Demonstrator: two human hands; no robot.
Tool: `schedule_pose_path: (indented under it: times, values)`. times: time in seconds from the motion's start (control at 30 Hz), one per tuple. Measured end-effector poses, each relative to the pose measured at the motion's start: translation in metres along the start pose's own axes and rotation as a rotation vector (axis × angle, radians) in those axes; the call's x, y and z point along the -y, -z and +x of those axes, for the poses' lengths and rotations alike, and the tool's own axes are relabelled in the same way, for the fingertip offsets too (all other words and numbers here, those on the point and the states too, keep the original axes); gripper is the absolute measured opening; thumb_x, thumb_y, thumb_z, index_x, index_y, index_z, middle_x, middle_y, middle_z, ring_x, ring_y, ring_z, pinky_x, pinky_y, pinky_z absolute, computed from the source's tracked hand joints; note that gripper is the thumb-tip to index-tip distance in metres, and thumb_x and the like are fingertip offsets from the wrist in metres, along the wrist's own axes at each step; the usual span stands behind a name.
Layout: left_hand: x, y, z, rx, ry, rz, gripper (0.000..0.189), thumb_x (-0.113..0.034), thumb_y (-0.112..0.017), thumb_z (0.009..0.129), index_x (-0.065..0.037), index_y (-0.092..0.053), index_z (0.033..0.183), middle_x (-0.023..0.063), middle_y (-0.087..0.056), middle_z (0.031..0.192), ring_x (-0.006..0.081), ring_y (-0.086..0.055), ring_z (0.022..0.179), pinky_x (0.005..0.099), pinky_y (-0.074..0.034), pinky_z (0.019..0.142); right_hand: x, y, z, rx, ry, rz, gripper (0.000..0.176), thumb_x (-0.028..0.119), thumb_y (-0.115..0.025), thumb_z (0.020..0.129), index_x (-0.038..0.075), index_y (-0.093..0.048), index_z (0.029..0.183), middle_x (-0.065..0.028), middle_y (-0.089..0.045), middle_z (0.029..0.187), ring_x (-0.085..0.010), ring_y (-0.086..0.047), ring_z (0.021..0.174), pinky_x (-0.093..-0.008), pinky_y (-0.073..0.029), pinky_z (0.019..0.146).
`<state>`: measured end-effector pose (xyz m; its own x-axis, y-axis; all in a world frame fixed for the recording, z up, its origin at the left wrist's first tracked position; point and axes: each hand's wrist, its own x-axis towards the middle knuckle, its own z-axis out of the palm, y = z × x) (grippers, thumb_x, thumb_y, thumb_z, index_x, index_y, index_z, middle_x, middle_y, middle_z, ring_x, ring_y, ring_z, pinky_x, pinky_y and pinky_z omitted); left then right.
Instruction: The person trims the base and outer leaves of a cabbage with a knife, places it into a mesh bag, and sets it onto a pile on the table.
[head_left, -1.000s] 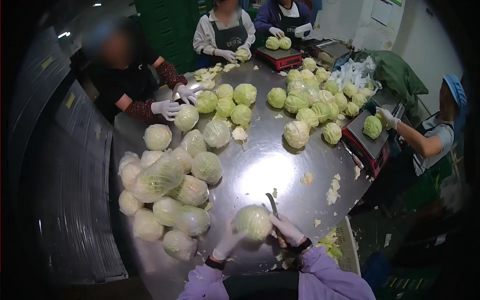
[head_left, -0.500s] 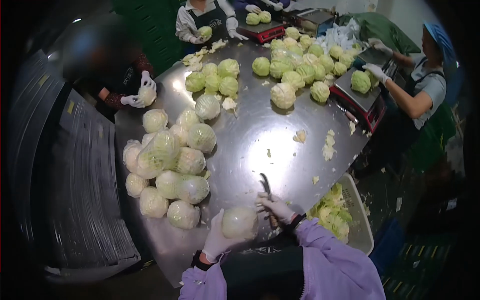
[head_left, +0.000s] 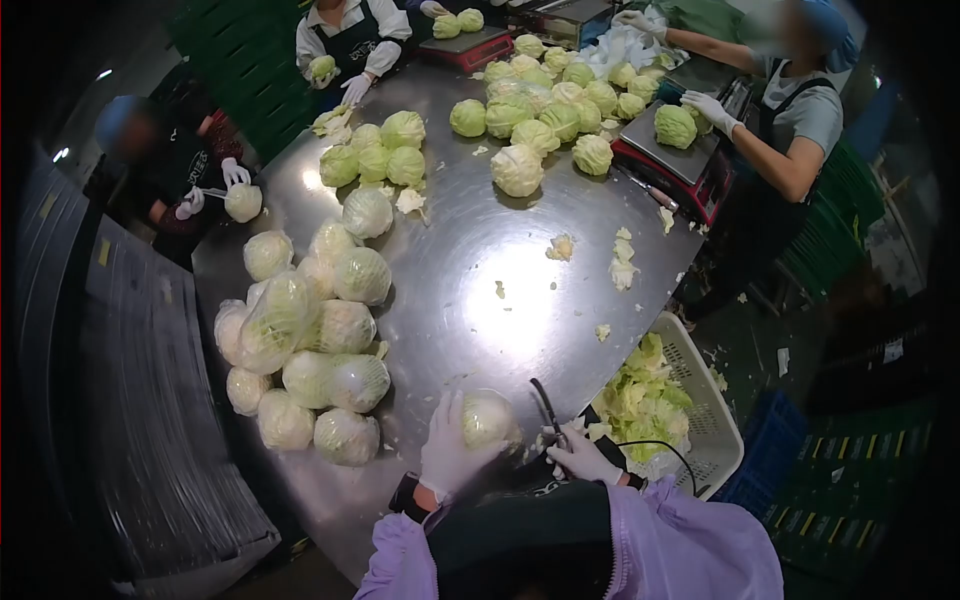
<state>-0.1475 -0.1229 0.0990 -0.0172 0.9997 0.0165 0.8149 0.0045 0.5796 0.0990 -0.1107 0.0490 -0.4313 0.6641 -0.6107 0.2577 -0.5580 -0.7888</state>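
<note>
At the table's near edge, my left hand (head_left: 455,452), in a white glove, grips the side of a pale cabbage (head_left: 490,420) wrapped in clear film. My gloved right hand (head_left: 586,458) is closed around the handle of a knife (head_left: 544,402) with a dark curved blade. The blade points up and away, just right of the cabbage and apart from it. Leaf scraps lie beside my right hand. To the left is a pile of wrapped cabbages (head_left: 330,380).
A pale crate (head_left: 715,435) of trimmed leaves (head_left: 645,395) stands at the right below the metal table (head_left: 450,310). Unwrapped cabbages (head_left: 560,120) and a red scale (head_left: 665,160) are farther back. Co-workers stand around the far sides. A thin black cable (head_left: 672,450) curves beside the crate.
The camera view has shifted, so the table appears farther left. My left fingers now reach farther up the cabbage's side. The knife and right hand have moved slightly away from the cabbage.
</note>
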Motion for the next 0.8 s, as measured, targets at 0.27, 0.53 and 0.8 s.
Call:
schedule_pose_path:
  times: [0.27,0.53,0.8]
  values:
    - [-0.013,0.004,0.023,0.007,0.238,0.012,0.086,-0.052,-0.075,0.067,-0.002,-0.043,0.129,0.0196,-0.050,0.120,0.0364,-0.055,0.108,0.0432,-0.047,0.086,0.037,-0.022,-0.005,-0.189,0.534,-0.910,0.033,0.020,-0.051,0.091,0.008,-0.046,0.121,-0.0179,-0.060,0.091,-0.0369,-0.063,0.072,-0.0457,-0.052,0.063]
    - [-0.007,0.007,0.031,0.004,0.277,0.017,0.085,-0.053,-0.075,0.067,-0.002,-0.044,0.129,0.0199,-0.053,0.117,0.0380,-0.058,0.103,0.0441,-0.048,0.085,0.048,-0.025,0.038,-0.165,0.483,-0.990,0.013,0.017,-0.048,0.088,0.005,-0.048,0.093,-0.0192,-0.062,0.076,-0.0399,-0.062,0.066,-0.0505,-0.050,0.060]
    - [-0.007,0.007,0.041,0.084,0.304,0.041,0.084,-0.054,-0.075,0.067,-0.004,-0.046,0.128,0.0189,-0.056,0.113,0.0376,-0.059,0.100,0.0433,-0.050,0.083,0.044,-0.020,0.069,-0.061,0.256,-1.022,0.020,0.018,-0.048,0.088,0.004,-0.052,0.102,-0.0230,-0.064,0.089,-0.0407,-0.063,0.077,-0.0503,-0.050,0.068]
